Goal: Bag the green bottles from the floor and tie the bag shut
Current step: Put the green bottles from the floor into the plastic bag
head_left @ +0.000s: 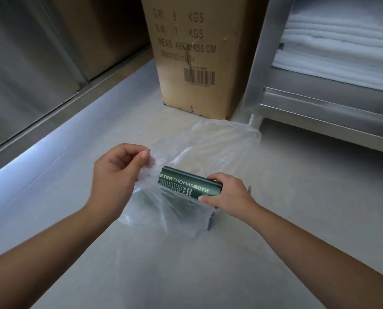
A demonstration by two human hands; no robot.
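1. The cardboard box stands on the pale floor and serves as the landmark; a clear plastic bag lies on the floor just in front of it, its mouth gaping toward the person.
2. The left hand, in front of the box and slightly to its left, pinches the bag's near-left rim between thumb and fingertips, closed tight on the film and lifting that edge.
3. The right hand, in front of the box and below its right corner, is wrapped around one end of a green bottle, with the thumb on the near side and the fingers over the far side.
4. The bottle lies almost level, its gripped end at the right and its free end pointing left toward the left hand, hovering over the open mouth of the bag. White lettering runs along its side.
5. Darker green shapes show through the film lower in the bag, under the held bottle; how many cannot be told.
6. A dark narrow object pokes out beneath the right hand, at the bag's near-right edge; what it is stays unclear.
7. A metal shelf rack holding folded white linens stands right of the box.
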